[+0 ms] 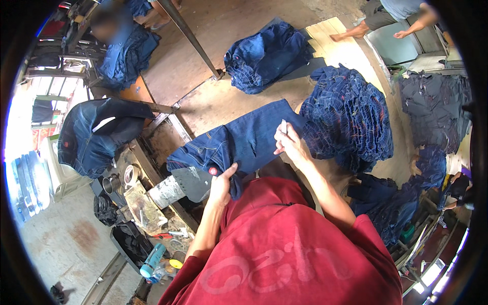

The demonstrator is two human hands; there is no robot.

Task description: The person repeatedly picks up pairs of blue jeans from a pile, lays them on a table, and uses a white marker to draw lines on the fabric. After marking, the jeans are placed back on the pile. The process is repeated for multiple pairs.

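A pair of dark blue denim jeans stretches across in front of me, with a round red and white tag near its pocket seams. My left hand grips the near edge of the jeans beside that tag, thumb on top. Above the leg part, my right hand is closed round a small silvery tool pointing upward; its exact kind is too small to make out. To the right of the jeans rises a tall stack of folded denim, close to my right hand.
Another denim pile lies ahead on the floor. At left, jeans drape over a wooden frame, near a cluttered workbench with a tape roll and metal cup. A metal post stands ahead; other people sit beyond.
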